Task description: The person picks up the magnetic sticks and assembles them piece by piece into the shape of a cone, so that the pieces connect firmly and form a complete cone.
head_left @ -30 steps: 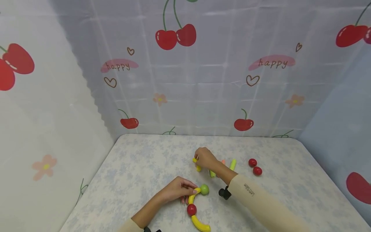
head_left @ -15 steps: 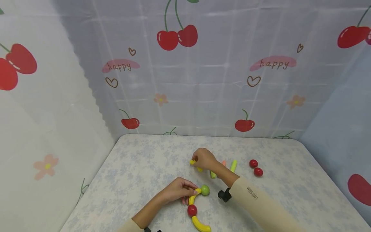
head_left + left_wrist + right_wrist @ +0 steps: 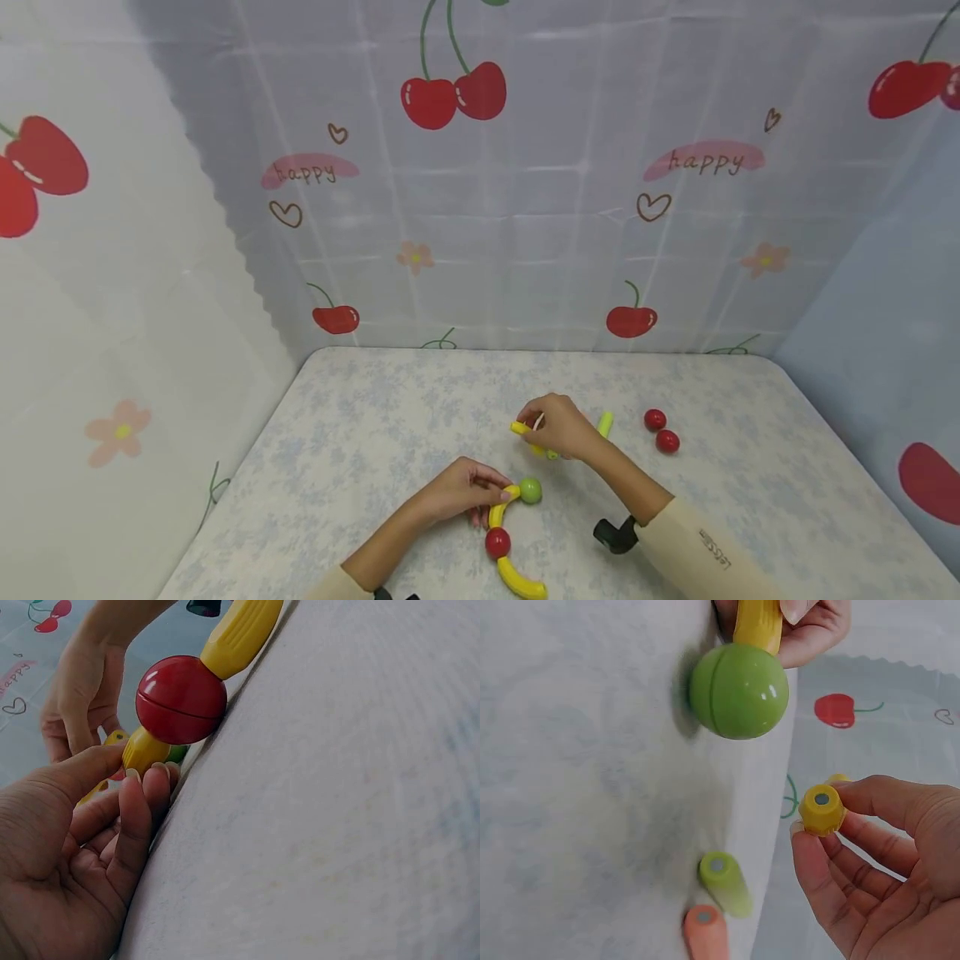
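My left hand [image 3: 457, 492] pinches the upper curved yellow rod [image 3: 496, 516] of a chain lying on the table. One end of that rod meets a glossy green ball [image 3: 530, 490], the other a red ball [image 3: 497, 543]. From the red ball a second curved yellow rod [image 3: 522, 582] runs toward the front. Farther back, my right hand [image 3: 561, 428] holds a loose curved yellow rod [image 3: 822, 816] between thumb and fingers, raised off the table. A round grey inset shows in its end in the right wrist view.
Two red balls [image 3: 661, 431] lie to the right on the patterned table [image 3: 375, 400]. A light-green rod [image 3: 605, 423] lies partly behind my right hand. In the right wrist view a coral rod [image 3: 706, 934] lies next to a light-green one. Cherry-print curtains [image 3: 480, 208] surround the table.
My right hand shifts slightly left, then comes right and nearer with the yellow rod, turning it. My left hand stays on the chain, which keeps its place.
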Motion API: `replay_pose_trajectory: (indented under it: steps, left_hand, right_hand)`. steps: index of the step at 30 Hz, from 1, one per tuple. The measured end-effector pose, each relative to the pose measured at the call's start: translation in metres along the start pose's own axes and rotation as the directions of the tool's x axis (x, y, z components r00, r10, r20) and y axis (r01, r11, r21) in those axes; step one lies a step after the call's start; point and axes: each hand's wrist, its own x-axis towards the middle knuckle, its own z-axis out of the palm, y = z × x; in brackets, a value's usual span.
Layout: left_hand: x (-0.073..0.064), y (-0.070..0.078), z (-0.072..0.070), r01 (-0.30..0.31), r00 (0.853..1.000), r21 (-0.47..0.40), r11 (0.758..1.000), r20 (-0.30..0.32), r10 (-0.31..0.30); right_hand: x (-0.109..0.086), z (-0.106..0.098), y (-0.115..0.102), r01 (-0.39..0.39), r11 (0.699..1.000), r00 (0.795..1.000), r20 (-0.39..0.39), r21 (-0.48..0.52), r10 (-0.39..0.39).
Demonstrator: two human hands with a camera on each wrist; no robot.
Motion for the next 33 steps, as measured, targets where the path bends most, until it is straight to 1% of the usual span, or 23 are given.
replay_pose_trajectory:
  steps: [3,6,10,16,19,23,29,33]
  left_hand:
    - [-0.002,0.002,0.0,0.007,1.0,0.0,1.0,0.001,-0.007]
    - [-0.003,0.001,0.001,0.012,1.0,-0.002,1.0,-0.012,-0.012]
    - [-0.004,0.004,0.001,0.024,0.999,-0.001,1.0,-0.033,-0.024]
    - [-0.004,0.006,-0.002,0.037,0.998,-0.014,0.999,-0.043,-0.038]
    - [-0.005,0.007,-0.004,0.042,0.998,-0.025,0.999,-0.048,-0.043]
    - [-0.007,0.007,-0.007,0.039,0.997,-0.031,0.999,-0.061,-0.041]
    - [-0.006,0.006,-0.009,0.044,0.996,-0.042,0.998,-0.072,-0.046]
    - [-0.005,0.005,-0.008,0.048,0.996,-0.054,0.997,-0.071,-0.052]
  right_hand:
    - [-0.015,-0.005,0.002,-0.007,1.0,1.0,-0.001,0.015,0.007]
    - [-0.03,-0.005,0.007,-0.026,0.999,1.0,0.008,0.029,0.025]
    - [-0.048,-0.003,0.01,-0.049,0.998,0.999,0.008,0.038,0.049]
    - [-0.066,-0.002,0.011,-0.04,0.999,0.999,0.016,0.033,0.039]
    - [-0.07,0.0,0.01,-0.058,0.997,0.998,0.038,0.043,0.056]
    - [-0.072,0.004,0.006,-0.066,0.997,0.995,0.071,0.032,0.064]
    - [-0.068,0.011,-0.001,-0.058,0.998,0.995,0.086,0.007,0.057]
    - [-0.065,0.016,-0.002,-0.09,0.996,0.992,0.092,0.009,0.088]
